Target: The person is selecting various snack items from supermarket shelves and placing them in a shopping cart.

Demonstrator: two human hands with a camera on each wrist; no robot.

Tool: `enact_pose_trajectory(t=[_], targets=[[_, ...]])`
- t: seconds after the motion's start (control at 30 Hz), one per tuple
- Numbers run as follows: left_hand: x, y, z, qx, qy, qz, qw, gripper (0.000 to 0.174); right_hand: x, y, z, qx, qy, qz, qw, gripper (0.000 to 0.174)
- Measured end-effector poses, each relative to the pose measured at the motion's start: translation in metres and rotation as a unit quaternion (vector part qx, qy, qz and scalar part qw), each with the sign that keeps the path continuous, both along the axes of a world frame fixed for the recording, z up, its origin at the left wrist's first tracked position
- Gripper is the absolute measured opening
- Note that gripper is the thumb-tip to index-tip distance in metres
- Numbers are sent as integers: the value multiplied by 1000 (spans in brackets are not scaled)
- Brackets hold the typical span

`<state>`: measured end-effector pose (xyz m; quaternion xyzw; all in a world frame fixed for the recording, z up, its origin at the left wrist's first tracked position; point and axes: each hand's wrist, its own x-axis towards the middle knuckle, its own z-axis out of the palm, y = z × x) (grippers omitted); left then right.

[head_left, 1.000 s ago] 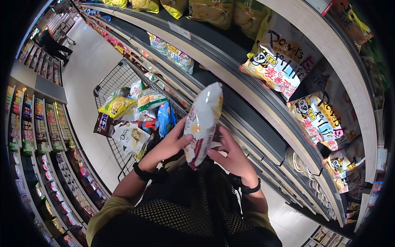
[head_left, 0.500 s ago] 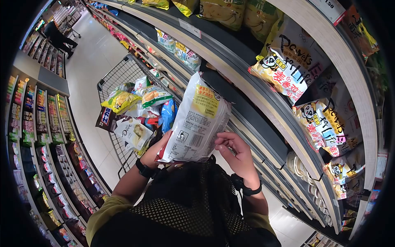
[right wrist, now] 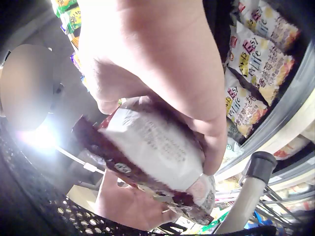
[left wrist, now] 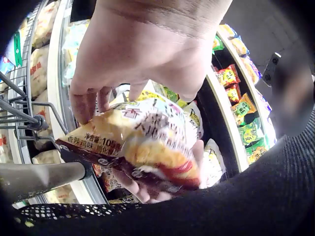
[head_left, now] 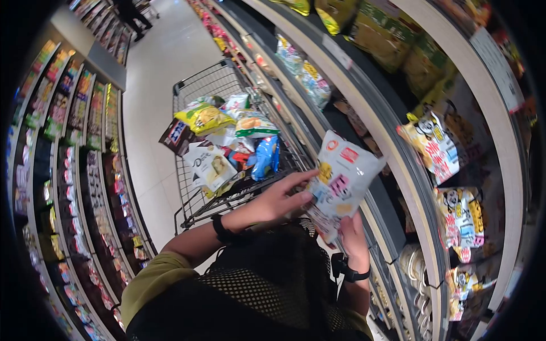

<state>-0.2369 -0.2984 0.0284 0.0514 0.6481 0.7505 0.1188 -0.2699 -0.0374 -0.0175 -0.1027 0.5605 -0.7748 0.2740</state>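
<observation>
A white snack bag (head_left: 347, 176) with its printed front up is held between both hands in the head view. My left hand (head_left: 278, 199) grips its left edge, thumb on the front. At the lower right edge, my right hand (head_left: 354, 238) pinches the bag. The left wrist view has the bag (left wrist: 147, 142) under the curled fingers of my left hand (left wrist: 142, 54), with the other hand's fingers beneath. In the right wrist view my right hand (right wrist: 157, 64) is curled over the bag (right wrist: 152, 142), whose dark red end seam faces the camera.
A shopping cart (head_left: 181, 91) with several snack packs stands ahead, beside the right-hand shelves (head_left: 392, 142). More snack bags (head_left: 432, 145) sit on those shelves. Other stocked shelves (head_left: 74, 165) line the left side; a person (head_left: 132, 16) stands far down the aisle.
The bag has turned from its printed back to its front and moved right with both hands. My right hand, partly off the bag half a second ago, now holds it. The cart appears further right.
</observation>
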Motion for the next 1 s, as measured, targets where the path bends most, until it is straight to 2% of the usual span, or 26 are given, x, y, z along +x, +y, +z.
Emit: enact_pose_trajectory(t=[0.03,0.07,0.13,0.2,0.27,0.33,0.4,0.47,0.57,0.6,0.63,0.73,0.8,0.83,0.87,1.0], targets=[[3,-5,-1,-58,28,29,997,61,-2,-8,5,-4,0,13,1000,61],[5,-5,-4,-60,28,41,997,61,-6,-8,12,-15,15,20,1000,59],[8,-8,0,-74,-29,73,994,58,-7,-20,28,-27,28,35,999,56],[11,-7,-7,-55,-36,106,992,61,-5,-28,33,-28,-66,-3,997,57],[12,-11,-16,5,17,169,986,70,-3,-34,31,-44,-73,11,996,61],[15,-19,-6,41,10,171,984,70,-3,-38,28,-120,-175,35,977,64],[18,-29,2,112,-64,82,988,68,-5,-41,20,-131,-170,56,975,67],[22,-39,-2,97,-69,84,989,67,-12,-48,16,-80,-129,125,980,68],[30,-54,3,101,-80,163,978,61,-22,-60,19,-51,-90,182,978,64],[33,-62,1,102,-80,163,978,61,-23,-62,20,-40,-60,206,976,61],[36,-72,-5,92,-93,229,965,59,-22,-60,21,-22,-57,191,980,55],[46,-115,-34,48,-107,385,915,54,-26,-54,18,13,-59,166,984,51],[51,-144,-39,-28,-126,431,893,57,-26,-47,10,23,-45,143,988,52],[55,-172,-78,-98,-142,458,872,55,-26,-44,8,20,-63,123,990,48],[59,-186,-93,-100,-140,456,873,55,-26,-42,6,16,-81,102,991,45],[59,-202,-103,-75,-186,453,869,48,-25,-35,4,31,-79,71,994,41]])
